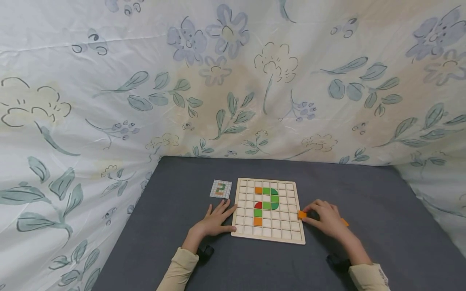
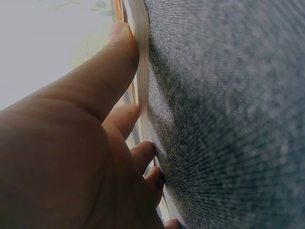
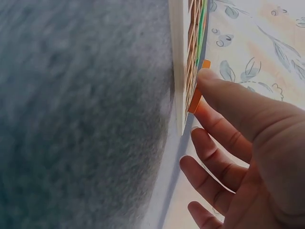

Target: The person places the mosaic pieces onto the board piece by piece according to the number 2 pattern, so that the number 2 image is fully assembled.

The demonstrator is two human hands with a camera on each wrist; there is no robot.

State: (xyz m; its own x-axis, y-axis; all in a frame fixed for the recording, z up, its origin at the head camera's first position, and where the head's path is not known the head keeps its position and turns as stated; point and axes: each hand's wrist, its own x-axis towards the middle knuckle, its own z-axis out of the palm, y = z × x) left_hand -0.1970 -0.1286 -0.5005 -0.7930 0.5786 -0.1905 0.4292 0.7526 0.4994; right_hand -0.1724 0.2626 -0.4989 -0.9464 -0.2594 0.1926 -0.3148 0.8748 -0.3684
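A square wooden grid board (image 1: 285, 234) lies on the dark cloth, with orange, green and red tiles forming a figure in its middle columns. My left hand (image 1: 214, 221) rests at the board's left edge, fingers spread, thumb and fingertips touching the rim. In the left wrist view the thumb (image 2: 112, 67) lies along that pale edge. My right hand (image 1: 325, 218) pinches an orange square tile (image 1: 302, 215) between thumb and index finger at the board's right rim. The right wrist view shows this orange tile (image 3: 196, 98) beside the board's edge, other fingers loosely bent.
A small pattern card (image 1: 220, 189) with a coloured figure lies left of the board. Another orange piece (image 1: 344, 222) shows partly behind my right hand. Dark cloth (image 1: 269, 266) covers the table, and a flowered curtain (image 1: 233, 101) hangs behind it.
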